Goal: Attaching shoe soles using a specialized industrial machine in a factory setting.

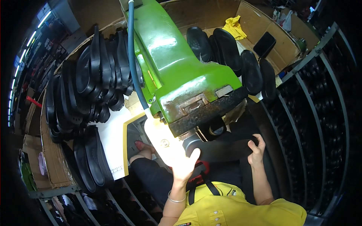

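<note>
A long dark shoe sole (228, 151) lies crosswise over my lap, just below the head of a green machine (184, 81). My right hand (257, 150) has its fingers curled around the right end of this sole. At the sole's other end is my left hand (183, 165), thumb raised beside it. Strong glare washes out the left fingers, so their grip is hidden. Directly above that hand is a brightly lit pale machine part (163, 139) with a round fitting. Under the machine head, a dark round part (217, 127) sits close above the sole.
Many black soles (90, 81) stand packed on the left, with several more (226, 47) behind the machine on the right. A cardboard box wall (279, 41), a yellow cloth (234, 28) and a black phone-like slab (264, 44) are at the back right. Metal racks (320, 113) flank me.
</note>
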A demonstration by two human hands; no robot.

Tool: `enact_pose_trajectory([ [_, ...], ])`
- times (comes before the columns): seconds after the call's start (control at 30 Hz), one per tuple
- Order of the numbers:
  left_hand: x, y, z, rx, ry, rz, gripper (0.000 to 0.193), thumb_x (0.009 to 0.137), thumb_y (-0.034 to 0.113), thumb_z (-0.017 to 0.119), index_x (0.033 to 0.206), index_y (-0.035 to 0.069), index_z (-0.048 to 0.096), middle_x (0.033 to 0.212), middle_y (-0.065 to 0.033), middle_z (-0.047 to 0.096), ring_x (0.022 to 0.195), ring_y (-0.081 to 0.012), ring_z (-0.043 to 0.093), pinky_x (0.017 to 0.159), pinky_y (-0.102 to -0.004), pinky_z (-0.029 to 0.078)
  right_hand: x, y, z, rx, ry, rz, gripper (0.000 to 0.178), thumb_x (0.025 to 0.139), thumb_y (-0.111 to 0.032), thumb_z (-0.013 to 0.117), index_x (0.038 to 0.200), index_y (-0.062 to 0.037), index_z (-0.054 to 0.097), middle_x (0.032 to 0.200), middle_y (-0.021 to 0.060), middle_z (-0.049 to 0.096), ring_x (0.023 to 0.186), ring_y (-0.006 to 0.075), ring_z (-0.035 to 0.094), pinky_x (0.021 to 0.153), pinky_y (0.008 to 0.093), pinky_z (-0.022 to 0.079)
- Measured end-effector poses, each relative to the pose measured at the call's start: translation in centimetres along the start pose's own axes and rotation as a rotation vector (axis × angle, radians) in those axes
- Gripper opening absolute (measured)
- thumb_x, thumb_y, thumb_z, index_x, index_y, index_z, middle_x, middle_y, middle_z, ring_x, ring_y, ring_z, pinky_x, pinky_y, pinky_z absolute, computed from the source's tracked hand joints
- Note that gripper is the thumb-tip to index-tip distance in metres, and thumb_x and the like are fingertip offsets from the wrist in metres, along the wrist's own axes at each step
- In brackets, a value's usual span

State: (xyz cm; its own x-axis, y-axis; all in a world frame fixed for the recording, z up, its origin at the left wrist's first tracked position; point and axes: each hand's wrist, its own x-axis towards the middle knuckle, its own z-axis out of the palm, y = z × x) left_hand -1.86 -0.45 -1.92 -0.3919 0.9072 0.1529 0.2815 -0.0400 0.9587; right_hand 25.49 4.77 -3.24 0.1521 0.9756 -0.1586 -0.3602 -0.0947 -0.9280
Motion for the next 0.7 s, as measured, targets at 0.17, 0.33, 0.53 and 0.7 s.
enact_pose_trajectory([
  [0.17, 1.7, 0.4, 1.6, 0.222, 0.015, 0.24, 0.014, 0.08, 0.0, 0.069, 0.084, 0.003, 0.056, 0.068, 0.0042, 0.051, 0.056, 0.0008, 0.04, 0.048, -0.017, 0.03, -1.6, -0.4, -1.4, -0.049, 0.044, -0.168, 0.028, 0.074, -0.001, 0.065, 0.1, -0.0017, 0.055, 0.101, 0.0084, 0.059, 0.092, 0.0166, 0.056, 0.082, 0.0275, 0.045],
  [0.33, 1.5, -0.2, 1.1, 0.1, 0.022, 0.063, 0.012, 0.081, 0.001, 0.068, 0.076, 0.002, 0.056, 0.063, 0.0046, 0.052, 0.052, 0.0013, 0.04, 0.046, -0.0169, 0.028, -1.9, -1.6, -1.3, -0.135, 0.014, -0.24, 0.025, 0.073, -0.005, 0.067, 0.095, -0.002, 0.056, 0.096, 0.009, 0.06, 0.088, 0.0159, 0.057, 0.081, 0.0266, 0.045],
  [0.53, 0.3, -0.9, 0.5, -0.001, 0.008, 0.044, 0.018, 0.082, 0.0, 0.065, 0.098, -0.003, 0.058, 0.084, -0.0019, 0.062, 0.07, -0.0038, 0.052, 0.062, -0.0167, 0.041, 0.7, -5.1, 3.2, -0.107, 0.114, -0.198, 0.03, 0.073, -0.002, 0.068, 0.102, -0.0021, 0.058, 0.097, 0.0088, 0.059, 0.088, 0.0169, 0.058, 0.079, 0.0273, 0.048],
  [0.7, 0.1, 0.0, -1.8, 0.003, 0.0, 0.016, 0.029, 0.08, 0.001, 0.066, 0.107, -0.004, 0.056, 0.1, -0.0066, 0.061, 0.089, -0.0108, 0.055, 0.081, -0.0242, 0.044, 4.8, -6.4, 7.7, -0.072, 0.002, -0.208, 0.034, 0.073, 0.005, 0.069, 0.105, 0.0, 0.058, 0.093, 0.006, 0.06, 0.082, 0.0128, 0.059, 0.077, 0.0258, 0.05],
])
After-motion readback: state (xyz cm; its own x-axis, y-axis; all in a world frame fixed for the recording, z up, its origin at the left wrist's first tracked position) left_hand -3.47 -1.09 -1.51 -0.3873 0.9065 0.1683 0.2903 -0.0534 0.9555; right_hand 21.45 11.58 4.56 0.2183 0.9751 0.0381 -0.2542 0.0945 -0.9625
